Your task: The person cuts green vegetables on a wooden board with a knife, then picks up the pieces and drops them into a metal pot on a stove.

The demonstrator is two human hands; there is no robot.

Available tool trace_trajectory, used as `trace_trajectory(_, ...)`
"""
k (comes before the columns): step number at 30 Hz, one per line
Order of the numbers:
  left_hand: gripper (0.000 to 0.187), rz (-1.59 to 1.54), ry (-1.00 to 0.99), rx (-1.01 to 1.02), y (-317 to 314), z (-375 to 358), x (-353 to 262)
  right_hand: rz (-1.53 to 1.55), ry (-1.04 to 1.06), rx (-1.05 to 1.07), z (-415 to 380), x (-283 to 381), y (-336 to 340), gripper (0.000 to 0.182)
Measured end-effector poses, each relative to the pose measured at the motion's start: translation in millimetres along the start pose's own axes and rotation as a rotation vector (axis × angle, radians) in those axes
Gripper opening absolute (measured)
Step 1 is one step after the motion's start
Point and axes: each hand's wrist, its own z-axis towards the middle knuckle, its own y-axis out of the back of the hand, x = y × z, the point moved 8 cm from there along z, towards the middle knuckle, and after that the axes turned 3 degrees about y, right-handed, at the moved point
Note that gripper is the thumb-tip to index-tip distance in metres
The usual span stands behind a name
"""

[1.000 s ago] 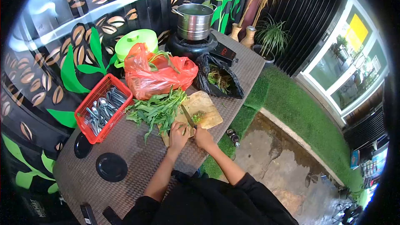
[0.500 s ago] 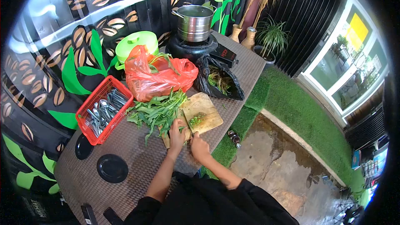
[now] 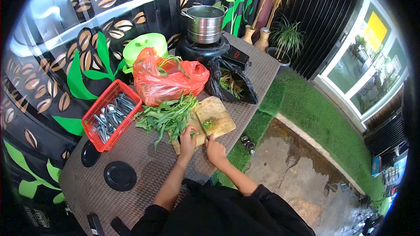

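A wooden cutting board (image 3: 224, 123) lies near the table's right edge, with chopped green pieces (image 3: 209, 123) on it. My right hand (image 3: 215, 148) is closed round the handle of a knife (image 3: 201, 123), whose blade points away over the board. Left of the blade, my left hand (image 3: 188, 139) is closed on green stems at the board's near left side. A pile of leafy greens (image 3: 166, 116) spreads from the board's left side onto the table. Behind it sits a red plastic bag (image 3: 170, 83) with some greens on top.
A red basket (image 3: 114, 138) of cutlery and a black plate (image 3: 120, 176) stand on the left of the woven table (image 3: 153, 166). Farther back are a green lidded container (image 3: 144, 48), a steel pot (image 3: 204, 26) on a stove, and a black bag (image 3: 231, 83) holding plant scraps.
The knife has shifted right, away from my left hand, onto the board beside the chopped pieces. My right hand has moved slightly right with it. The whole view has shifted a little.
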Motion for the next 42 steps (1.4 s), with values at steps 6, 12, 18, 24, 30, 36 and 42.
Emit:
trace_trajectory(6, 0.014, 0.033, 0.001, 0.087, -19.6, 7.6, -16.4, 0.115, 0.009, 0.049, 16.9, -25.8, 19.6, 0.033)
trace_trajectory(12, 0.011, 0.063, -0.042, 0.071, -25.4, 5.7, -16.5, 0.058, 0.059, 0.084, 20.6, -20.5, 29.0, 0.032)
trace_trajectory(18, 0.015, 0.210, -0.175, 0.023, -18.4, 0.2, -36.1, 0.021, -0.077, 0.074, 7.7, -14.3, 5.8, 0.030)
trace_trajectory(24, 0.014, 0.249, -0.164, 0.014, -17.7, 0.2, -33.9, 0.098, -0.017, 0.062, 18.1, -18.5, 16.8, 0.031)
trace_trajectory(30, 0.013, 0.236, -0.155, 0.015, -21.2, -1.9, -28.6, 0.081, -0.037, 0.064, 23.7, -15.1, 0.6, 0.031)
trace_trajectory(36, 0.013, 0.264, -0.207, -0.009, -14.0, 1.9, -36.1, 0.067, -0.060, 0.069, 11.4, -7.6, 1.8, 0.033)
trace_trajectory(42, 0.012, 0.099, -0.074, 0.026, -12.2, 4.1, -23.6, 0.123, -0.009, 0.088, 26.8, -3.8, 18.7, 0.031)
